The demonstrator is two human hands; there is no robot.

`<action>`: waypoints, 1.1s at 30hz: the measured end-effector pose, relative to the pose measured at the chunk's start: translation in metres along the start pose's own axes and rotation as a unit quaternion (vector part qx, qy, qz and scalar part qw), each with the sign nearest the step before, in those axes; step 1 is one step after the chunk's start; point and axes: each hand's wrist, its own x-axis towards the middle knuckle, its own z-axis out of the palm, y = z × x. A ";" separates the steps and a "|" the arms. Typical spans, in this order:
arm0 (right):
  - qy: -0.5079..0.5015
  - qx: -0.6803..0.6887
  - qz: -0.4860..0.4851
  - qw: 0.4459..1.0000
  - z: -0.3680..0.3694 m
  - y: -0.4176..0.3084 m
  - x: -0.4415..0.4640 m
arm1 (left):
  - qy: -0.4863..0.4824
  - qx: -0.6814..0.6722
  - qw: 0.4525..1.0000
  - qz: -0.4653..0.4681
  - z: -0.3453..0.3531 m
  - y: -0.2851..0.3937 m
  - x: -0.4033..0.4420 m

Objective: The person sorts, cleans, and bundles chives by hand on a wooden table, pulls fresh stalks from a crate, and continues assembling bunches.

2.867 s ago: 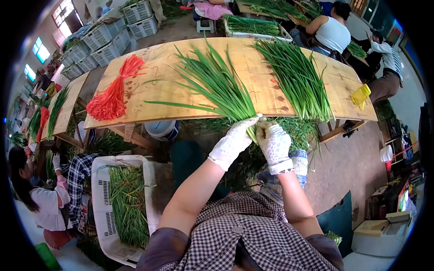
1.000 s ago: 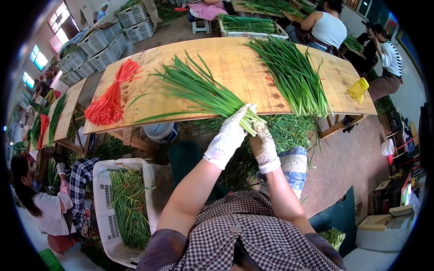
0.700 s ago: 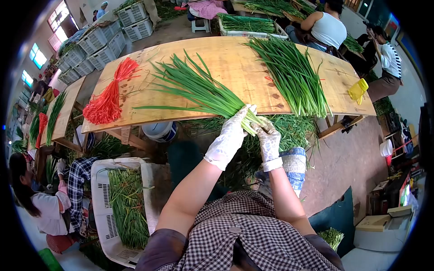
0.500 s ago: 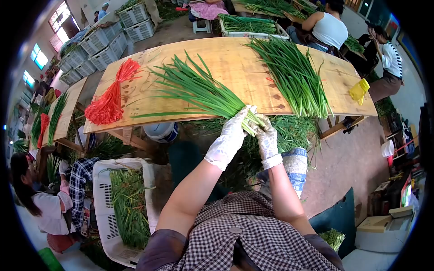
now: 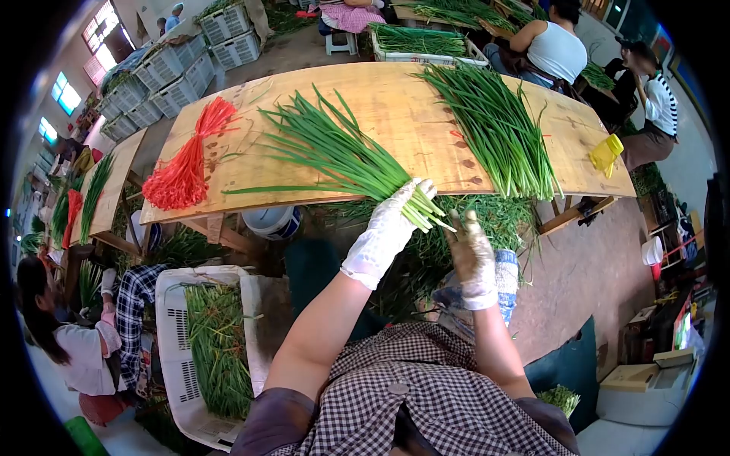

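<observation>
My left hand (image 5: 390, 223), in a white glove, is wrapped round the stem ends of a bunch of green stalks (image 5: 346, 156). The leafy part fans out to the upper left over the wooden table (image 5: 266, 99). Just right of the cut ends is my right hand (image 5: 472, 254), in a stained glove, fingers apart and holding nothing. A larger pile of green stalks (image 5: 498, 137) lies on the table to the right. At the left end lies a bundle of red ties (image 5: 186, 163).
A yellow object (image 5: 605, 154) sits at the table's right end. Below left stands a white crate (image 5: 173, 346) with greens. A white bucket (image 5: 271, 220) is under the table. Loose trimmings (image 5: 502, 220) lie below its front edge. Other people sit at left and behind.
My right hand has moved off the stem ends, to the right and down, and its fingers have opened. My left hand still grips the bunch, nearly in place.
</observation>
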 end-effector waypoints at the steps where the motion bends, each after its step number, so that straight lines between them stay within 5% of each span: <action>1: -0.018 0.034 0.004 0.999 -0.024 -0.004 0.001 | 0.016 -0.042 0.999 0.007 0.000 0.001 0.000; 5: 0.051 -0.003 -0.012 0.999 -0.097 0.010 0.011 | 0.022 -0.082 0.996 0.017 -0.002 0.002 0.001; 7: 0.029 -0.166 -0.101 0.981 -0.055 0.027 0.019 | 0.017 -0.092 0.995 0.018 0.002 -0.005 0.001; 10: 0.051 -0.162 -0.098 0.981 0.050 0.027 0.019 | 0.054 -0.043 0.997 0.030 0.010 -0.023 -0.002; 12: 0.019 0.011 -0.069 0.997 0.049 0.037 0.032 | 0.060 -0.047 0.997 0.008 0.010 -0.018 -0.007; 14: 0.027 -0.121 -0.132 0.983 0.042 0.033 0.031 | 0.022 -0.074 0.996 0.033 0.009 -0.005 -0.011; 20: -0.044 -0.621 -0.383 0.682 0.035 -0.012 -0.004 | 0.024 -0.042 0.998 0.039 -0.004 0.001 -0.007; 23: -0.046 -0.716 -0.421 0.555 0.036 -0.012 -0.006 | 0.023 -0.032 0.998 0.049 -0.002 -0.001 -0.006; 26: -0.062 -0.736 -0.467 0.486 0.039 -0.008 0.002 | 0.059 -0.045 0.996 0.047 0.011 -0.004 -0.009; 30: -0.049 -0.743 -0.473 0.471 0.028 0.004 0.012 | 0.064 -0.055 0.995 0.052 0.011 -0.005 -0.006; 32: -0.035 -0.728 -0.460 0.507 0.027 0.011 0.014 | 0.082 -0.068 0.993 0.053 0.011 -0.007 -0.003; 33: -0.033 -0.700 -0.419 0.578 0.027 0.013 0.014 | 0.082 -0.068 0.993 0.052 0.014 -0.007 -0.004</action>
